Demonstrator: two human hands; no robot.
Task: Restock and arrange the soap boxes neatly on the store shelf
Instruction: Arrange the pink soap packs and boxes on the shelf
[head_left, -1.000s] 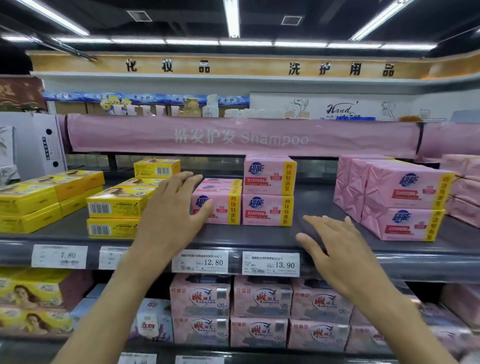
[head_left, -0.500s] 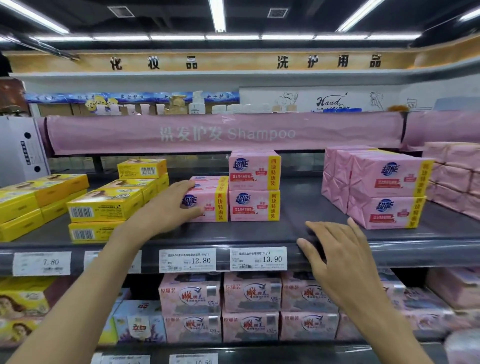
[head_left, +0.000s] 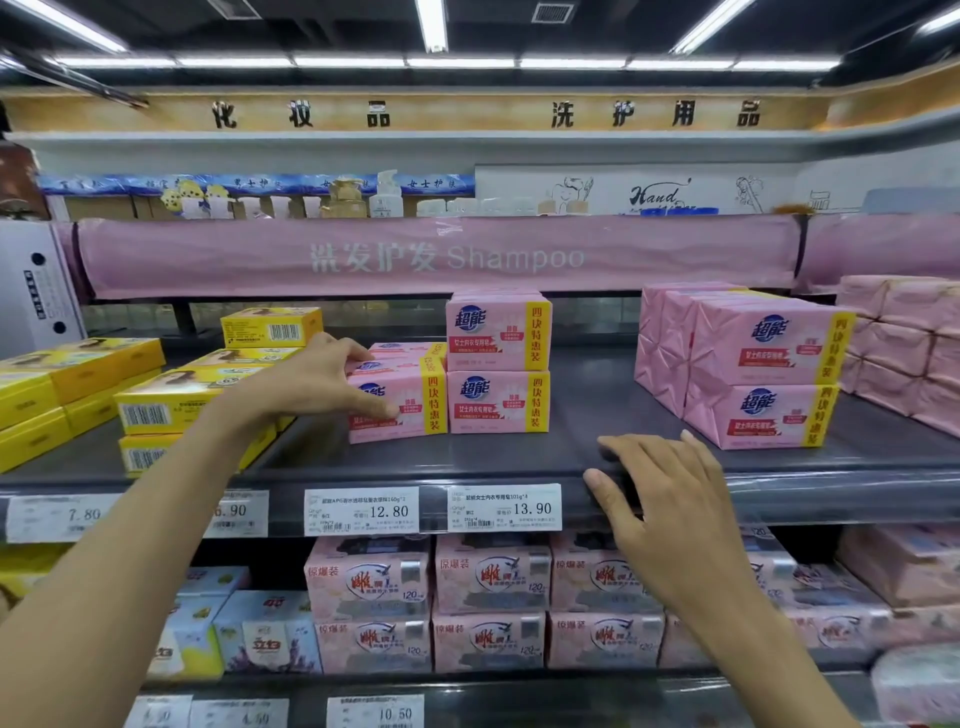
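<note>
A pink soap box (head_left: 410, 400) with a yellow side band stands on the grey shelf (head_left: 519, 457), left of a stack of two like boxes (head_left: 498, 364). My left hand (head_left: 311, 384) grips that left box, thumb across its front face and fingers over its top. A second pink box lies behind it, partly hidden. My right hand (head_left: 660, 493) rests flat on the shelf's front edge, fingers spread, holding nothing. Further right stands a larger group of pink soap boxes (head_left: 753, 374), stacked two high.
Yellow soap boxes (head_left: 156, 400) crowd the shelf's left side, close to my left forearm. Bare shelf lies between the two pink groups. Price tags (head_left: 431, 509) run along the shelf front. Pink packs (head_left: 488, 603) fill the lower shelf. A pink banner (head_left: 441, 257) hangs above.
My left hand has closed its thumb and fingers round the left pink box. My right hand has settled onto the shelf's front edge. The camera has moved closer.
</note>
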